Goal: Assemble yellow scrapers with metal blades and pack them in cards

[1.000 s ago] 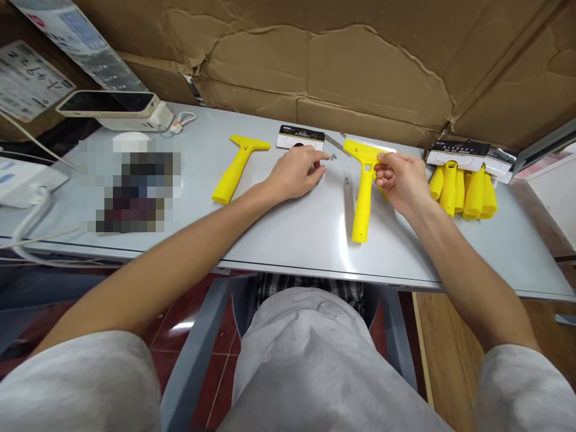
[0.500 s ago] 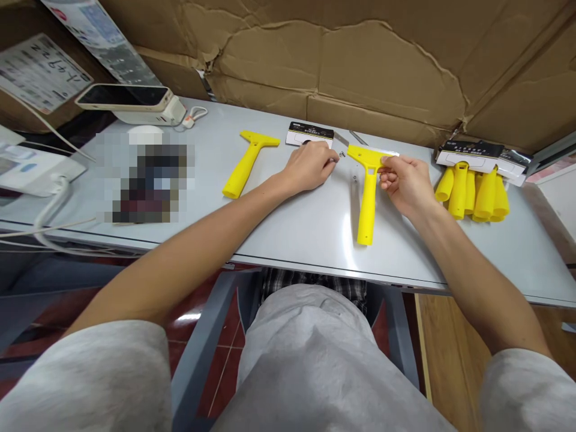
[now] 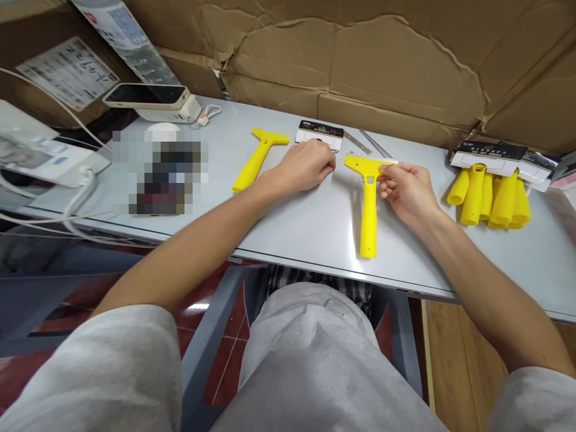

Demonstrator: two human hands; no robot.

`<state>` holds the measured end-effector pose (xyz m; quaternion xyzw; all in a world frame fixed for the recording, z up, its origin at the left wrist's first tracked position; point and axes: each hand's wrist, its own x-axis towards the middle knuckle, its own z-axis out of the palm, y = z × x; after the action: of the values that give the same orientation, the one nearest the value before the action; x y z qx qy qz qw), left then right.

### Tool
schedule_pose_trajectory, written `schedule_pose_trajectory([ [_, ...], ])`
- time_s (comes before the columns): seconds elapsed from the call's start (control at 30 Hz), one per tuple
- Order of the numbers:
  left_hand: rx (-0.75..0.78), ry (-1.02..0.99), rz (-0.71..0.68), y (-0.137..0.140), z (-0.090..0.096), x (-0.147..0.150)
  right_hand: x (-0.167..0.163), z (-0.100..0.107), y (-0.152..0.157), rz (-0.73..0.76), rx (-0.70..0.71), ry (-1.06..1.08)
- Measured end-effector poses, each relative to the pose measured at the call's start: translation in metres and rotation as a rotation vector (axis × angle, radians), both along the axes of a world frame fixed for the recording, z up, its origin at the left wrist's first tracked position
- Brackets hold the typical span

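My right hand (image 3: 409, 191) pinches the right end of the head of a yellow plastic scraper (image 3: 369, 210), whose handle points toward me. Left of it, my left hand (image 3: 311, 163) rests on the table with its fingers curled together; whatever they may hold is too small or hidden to see. Just behind that hand lies a black and white header card (image 3: 320, 133). A thin metal blade (image 3: 357, 143) and a slim metal tool (image 3: 376, 143) lie beyond the scraper's head. Tiny metal bits (image 3: 351, 152) show beside the blade. A second yellow scraper (image 3: 257, 161) lies to the left of my left hand.
Several yellow scrapers (image 3: 473, 195) with header cards (image 3: 495, 159) lie at the right. On the left are a phone (image 3: 146, 95) on a white charger, a power strip (image 3: 67, 162) with cables, and a blurred-out item. Cardboard (image 3: 382, 72) stands along the table's back edge.
The view has shifted a little. My right hand has brought the scraper slightly nearer me, and its head now covers the small screws seen before. My left hand stays curled in about the same place.
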<state>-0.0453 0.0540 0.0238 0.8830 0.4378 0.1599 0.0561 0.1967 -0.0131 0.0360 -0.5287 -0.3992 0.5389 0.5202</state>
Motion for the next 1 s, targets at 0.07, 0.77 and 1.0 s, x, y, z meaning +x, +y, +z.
schedule_pose_trajectory([
  [0.07,-0.014,-0.006,0.007,0.001,0.001,-0.002,-0.001,0.000,-0.001,0.007,-0.006,-0.001],
  [0.77,-0.058,-0.086,-0.045,0.007,0.000,-0.008,-0.002,-0.002,-0.001,0.020,-0.006,-0.002],
  [1.0,-0.087,-0.097,-0.045,0.010,-0.002,-0.009,-0.002,-0.003,-0.001,0.026,-0.007,-0.007],
])
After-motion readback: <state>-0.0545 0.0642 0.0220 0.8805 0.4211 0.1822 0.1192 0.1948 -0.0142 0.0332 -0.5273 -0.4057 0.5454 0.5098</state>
